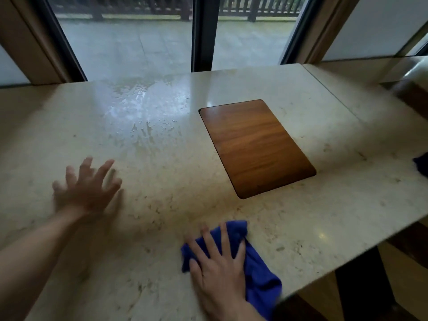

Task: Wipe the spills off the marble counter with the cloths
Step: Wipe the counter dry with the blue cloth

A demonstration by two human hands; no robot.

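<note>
A pale marble counter (162,228) fills the view. A wet, streaky spill (141,112) shines on its far left-centre part, near the window. My right hand (220,265) lies flat on a crumpled blue cloth (259,274) at the counter's near edge, fingers spread and pressing it down. My left hand (88,186) is blurred, fingers spread, empty, just over the marble at the left, below the spill. A second dark blue cloth (422,165) peeks in at the right edge.
A wooden panel (254,147) is set flush into the marble right of centre. Glass doors with a dark frame (202,33) stand behind the counter. The counter's front right edge (347,262) drops off to a dark floor.
</note>
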